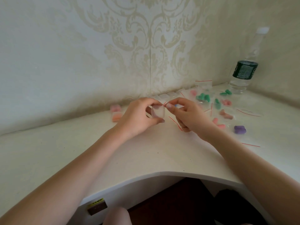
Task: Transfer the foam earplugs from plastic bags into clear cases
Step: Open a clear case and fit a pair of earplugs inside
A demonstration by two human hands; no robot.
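At a white corner table [146, 151], two filled cases [116, 112], one pink and one orange, lie to the left of the left hand [138, 116], near its knuckles. That hand pinches a clear case [158, 113] between thumb below and fingers [151, 103] curled over the top, holding it just above the table, its broad face turned toward the camera. Immediately right of the case, nearly touching its upper corner, the right hand [186, 114] grips a red-striped plastic bag [176, 122], thumb and fingers [169, 105] clamped together near its mouth; a speck of blue [175, 105] shows at the fingertips, likely an earplug, though it is too small to be sure. The bag's length trails down and right from the fingertips toward the wrist, so its mouth points left at the case. The right hand is plainly the nearer one to the earplug, and the coming move seems to turn on that short leftward gap between bag mouth and case. Behind both hands, a row of empty cases [168, 95] sits against the wall. Farther right of the right hand lie bagged earplugs in green [203, 97], pink [218, 123] and purple [240, 129], and a water bottle [243, 73] stands beyond them.
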